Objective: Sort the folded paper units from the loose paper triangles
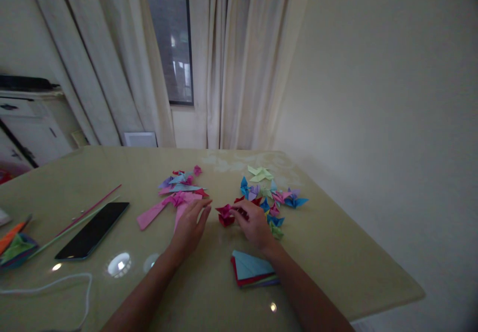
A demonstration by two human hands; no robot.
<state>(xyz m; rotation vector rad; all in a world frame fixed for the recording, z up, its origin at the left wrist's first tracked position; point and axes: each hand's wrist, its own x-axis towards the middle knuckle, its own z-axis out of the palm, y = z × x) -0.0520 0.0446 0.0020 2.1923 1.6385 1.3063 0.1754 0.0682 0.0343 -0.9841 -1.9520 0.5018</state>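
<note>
My right hand (pixel 254 221) pinches a small dark red and magenta folded paper piece (pixel 224 214) at its right side. Across from it, my left hand (pixel 191 222) has its fingers stretched out, apart from that piece and holding nothing. Beside the left hand lies a heap of pink, blue and purple folded papers (pixel 181 187), with long pink strips (pixel 151 217) at its near side. Around and beyond the right hand are several blue, purple, pink and green folded paper pieces (pixel 276 197). A stack of coloured paper (pixel 254 267) rests by the right forearm.
On the left lie a black phone (pixel 93 232), a thin pink stick (pixel 99 202) and a pale green one beside it. Farther left are orange and green papers (pixel 17 247). A white cable (pixel 48 286) curves along the near left. Curtains (pixel 246 63) hang behind the table.
</note>
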